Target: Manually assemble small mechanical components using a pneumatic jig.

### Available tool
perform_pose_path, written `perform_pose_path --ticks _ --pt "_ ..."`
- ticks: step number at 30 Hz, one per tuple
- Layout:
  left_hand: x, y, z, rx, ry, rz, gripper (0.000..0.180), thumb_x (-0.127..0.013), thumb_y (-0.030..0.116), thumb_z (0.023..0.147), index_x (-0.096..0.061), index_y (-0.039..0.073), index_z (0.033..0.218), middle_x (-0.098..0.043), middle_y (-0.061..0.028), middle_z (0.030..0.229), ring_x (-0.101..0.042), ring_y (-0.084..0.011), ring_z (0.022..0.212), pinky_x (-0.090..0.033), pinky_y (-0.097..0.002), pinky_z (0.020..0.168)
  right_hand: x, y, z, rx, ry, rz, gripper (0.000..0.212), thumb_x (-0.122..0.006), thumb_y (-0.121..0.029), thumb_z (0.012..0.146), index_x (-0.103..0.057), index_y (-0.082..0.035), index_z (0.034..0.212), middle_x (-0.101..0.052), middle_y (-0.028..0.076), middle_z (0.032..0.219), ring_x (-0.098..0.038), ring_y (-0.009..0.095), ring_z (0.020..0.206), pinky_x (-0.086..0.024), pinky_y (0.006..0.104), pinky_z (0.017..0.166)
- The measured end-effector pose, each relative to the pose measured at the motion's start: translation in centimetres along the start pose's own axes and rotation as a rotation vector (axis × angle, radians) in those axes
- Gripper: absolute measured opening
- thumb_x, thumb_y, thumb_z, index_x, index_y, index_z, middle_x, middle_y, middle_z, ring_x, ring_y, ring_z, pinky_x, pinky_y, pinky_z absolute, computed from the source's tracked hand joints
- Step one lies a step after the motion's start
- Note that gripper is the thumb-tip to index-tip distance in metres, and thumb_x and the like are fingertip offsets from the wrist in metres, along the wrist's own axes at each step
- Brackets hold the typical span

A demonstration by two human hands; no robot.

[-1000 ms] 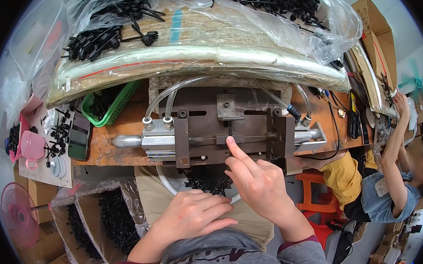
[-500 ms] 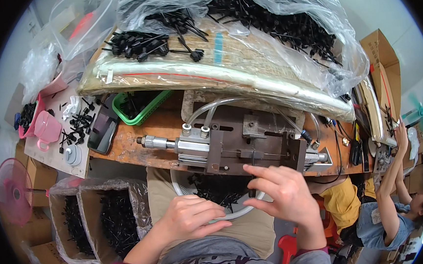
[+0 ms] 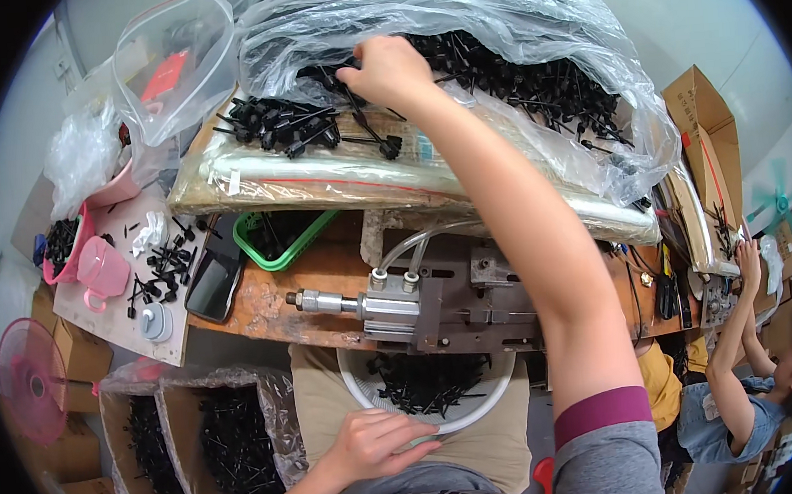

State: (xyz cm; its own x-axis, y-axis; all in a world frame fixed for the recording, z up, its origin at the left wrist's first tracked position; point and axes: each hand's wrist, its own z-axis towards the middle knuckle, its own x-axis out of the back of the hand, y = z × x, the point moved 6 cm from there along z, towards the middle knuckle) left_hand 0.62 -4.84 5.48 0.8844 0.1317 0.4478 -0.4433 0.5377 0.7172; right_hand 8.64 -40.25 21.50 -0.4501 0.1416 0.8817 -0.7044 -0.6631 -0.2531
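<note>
My right hand [image 3: 388, 71] reaches far over the bench, its fingers pinched on a thin black rod-shaped part [image 3: 356, 106] at the edge of a heap. Loose black parts with knobbed ends [image 3: 282, 126] lie beside it on the plastic-covered cardboard [image 3: 317, 172]. Down near my lap, my left hand [image 3: 378, 443] holds nothing, its fingers stretched out. Just beyond it a white round basin [image 3: 468, 423] rests on my lap with black parts [image 3: 428, 381] in it. The metal clamping fixture [image 3: 391, 310] sits on the bench, partly covered by my right forearm.
A green basket [image 3: 299, 244] stands behind the fixture. On the left are a pink cup [image 3: 104, 267], a white bottle [image 3: 154, 322] and lined boxes of black parts [image 3: 240, 451]. A pink fan [image 3: 31, 375] stands far left. At right, a co-worker [image 3: 725, 417] raises both arms.
My right hand has moved from the fixture up to the heap of black parts. The black part seen at the fixture no longer shows there. My left hand stays near the basin.
</note>
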Motion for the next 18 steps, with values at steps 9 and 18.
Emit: perform_pose_path --ticks 9,18 --pt "0.2 -1.2 -1.1 0.068 -0.004 -0.028 0.013 -0.081 0.016 0.076 -0.076 0.010 0.086 -0.070 -0.0032 0.072 -0.066 -0.0174 0.058 -0.051 -0.0265 0.053 -4.0 -1.2 2.3 -0.247 -0.183 0.012 0.069 -0.067 -0.040 0.080 -0.053 -0.001 0.135 -0.055 0.020 0.135 -0.057 0.029 0.123 -0.047 0.0362 0.103" --pt "-0.9 -1.3 -1.6 0.063 -0.030 -0.026 0.013 -0.080 0.016 0.076 -0.075 0.010 0.086 -0.070 -0.0022 0.073 -0.064 -0.0163 0.056 -0.050 -0.0263 0.052 0.1 4.6 -1.3 0.133 -0.514 -0.037 0.061 -0.061 -0.031 0.085 -0.053 -0.001 0.138 -0.062 0.024 0.127 -0.061 0.034 0.115 -0.048 0.0397 0.099"
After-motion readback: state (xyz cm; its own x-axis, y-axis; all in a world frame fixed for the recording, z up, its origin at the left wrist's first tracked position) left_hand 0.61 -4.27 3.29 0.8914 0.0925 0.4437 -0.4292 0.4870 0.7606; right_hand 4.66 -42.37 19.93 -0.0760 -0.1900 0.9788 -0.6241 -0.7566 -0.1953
